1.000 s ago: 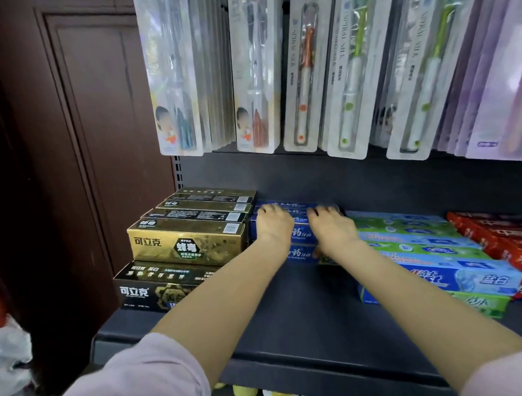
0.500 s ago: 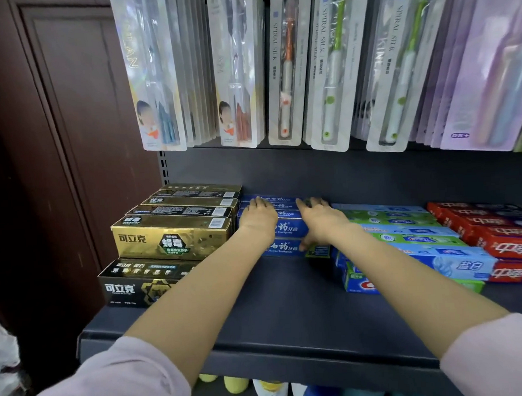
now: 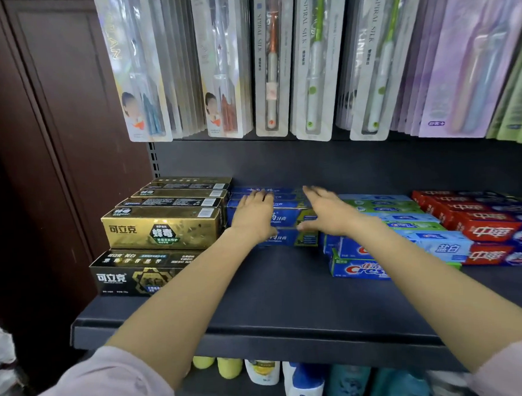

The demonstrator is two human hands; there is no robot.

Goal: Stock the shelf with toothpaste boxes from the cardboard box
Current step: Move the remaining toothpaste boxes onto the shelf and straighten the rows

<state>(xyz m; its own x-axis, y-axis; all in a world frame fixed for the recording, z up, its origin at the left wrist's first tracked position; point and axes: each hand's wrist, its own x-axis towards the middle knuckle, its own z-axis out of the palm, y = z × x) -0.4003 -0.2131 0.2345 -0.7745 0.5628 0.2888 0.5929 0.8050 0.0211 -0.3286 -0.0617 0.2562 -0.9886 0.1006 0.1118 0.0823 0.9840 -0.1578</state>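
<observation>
A stack of dark blue toothpaste boxes (image 3: 293,219) lies at the back middle of the dark shelf (image 3: 259,329). My left hand (image 3: 253,213) rests flat on the stack's left part, fingers straight. My right hand (image 3: 329,214) lies over its right end with fingers spread and the thumb against the stack's front face. Neither hand grips a box. The cardboard box is not in view.
Gold and black toothpaste boxes (image 3: 162,229) are stacked left of the blue ones. Blue-green Crest boxes (image 3: 405,239) and red boxes (image 3: 488,226) lie to the right. Toothbrush packs (image 3: 266,63) hang above. Bottles (image 3: 264,371) stand on the shelf below. A brown wooden panel (image 3: 56,117) is at left.
My fingers have straightened and spread over the blue stack, and the right hand has drawn slightly to the right. The camera has shifted right, closer to the shelf.
</observation>
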